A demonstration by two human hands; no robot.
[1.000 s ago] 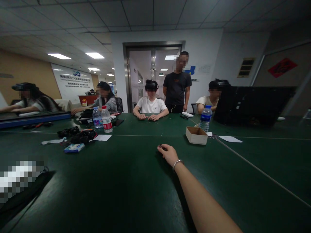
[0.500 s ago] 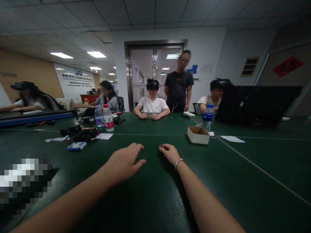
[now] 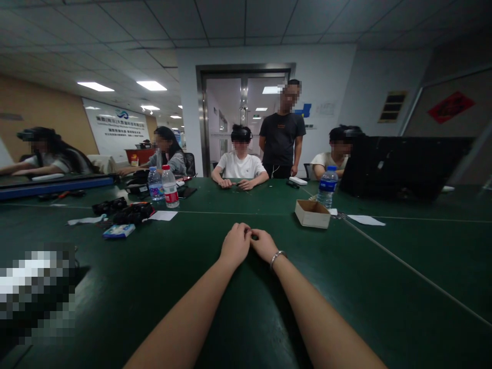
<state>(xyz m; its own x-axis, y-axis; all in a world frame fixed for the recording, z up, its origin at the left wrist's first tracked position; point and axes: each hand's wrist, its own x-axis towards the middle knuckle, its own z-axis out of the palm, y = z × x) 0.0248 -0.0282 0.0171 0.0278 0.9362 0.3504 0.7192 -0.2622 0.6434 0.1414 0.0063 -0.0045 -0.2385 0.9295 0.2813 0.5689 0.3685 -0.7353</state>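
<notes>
Over the green table [image 3: 161, 271], my left hand [image 3: 236, 245] and my right hand [image 3: 264, 246] meet at the fingertips. My right hand, with a silver bracelet [image 3: 277, 257] at its wrist, is closed in a pinch around a tiny dark thing, mostly hidden by the fingers and too small to name. My left hand's fingers are curled against that same spot; what they grip, if anything, is hidden. Nearest to my hands on the right stands an open cardboard box [image 3: 312, 218].
Behind the box is a blue-capped water bottle [image 3: 326, 188], beside a large black screen [image 3: 403, 166]. At left lie black straps [image 3: 134, 212], a blue-white packet [image 3: 119, 231], paper [image 3: 163, 216] and a red-capped bottle [image 3: 169, 188]. Several people sit or stand around the table.
My left hand has swung right from an open, spread pose and its fingers have curled in against my right hand. The right hand has stayed nearly in place, still pinching.
</notes>
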